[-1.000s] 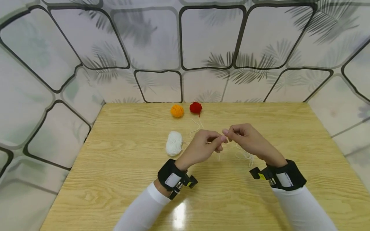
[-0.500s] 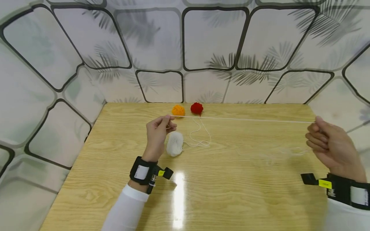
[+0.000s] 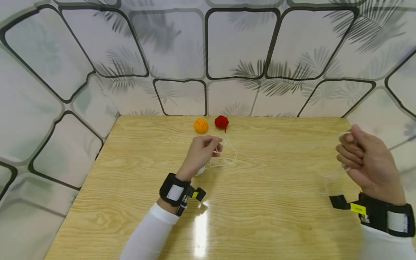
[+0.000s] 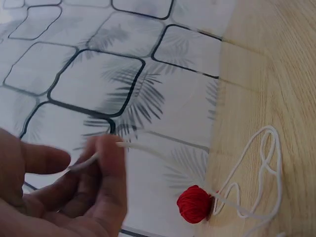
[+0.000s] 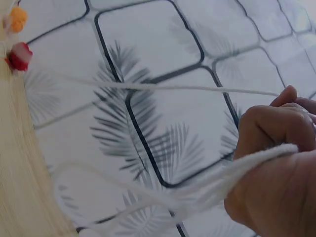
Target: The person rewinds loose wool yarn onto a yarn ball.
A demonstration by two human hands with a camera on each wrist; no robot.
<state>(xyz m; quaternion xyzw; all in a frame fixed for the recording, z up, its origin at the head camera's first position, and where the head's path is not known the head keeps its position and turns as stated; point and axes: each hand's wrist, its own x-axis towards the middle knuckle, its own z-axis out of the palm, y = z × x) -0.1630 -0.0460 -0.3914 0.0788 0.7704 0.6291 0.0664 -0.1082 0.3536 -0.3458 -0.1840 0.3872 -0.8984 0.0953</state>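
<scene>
My right hand, raised at the right side, grips a strand of white yarn between thumb and curled fingers. More loops of the yarn hang blurred below that fist. Left of the table's middle, my left hand has its fingers curled around the same strand, which crosses the fingertips in the left wrist view. A white yarn ball is mostly hidden behind the left wrist. From it, a loose length of yarn lies in loops on the wood.
At the table's far edge, an orange yarn ball sits beside a red yarn ball. A patterned cloth wall rises behind and along the sides of the wooden table.
The hands first parted, drawing the yarn taut between them. Since then my left hand has come back rightward, over the white ball, and the strand has slackened. The right hand shifted slightly left.
</scene>
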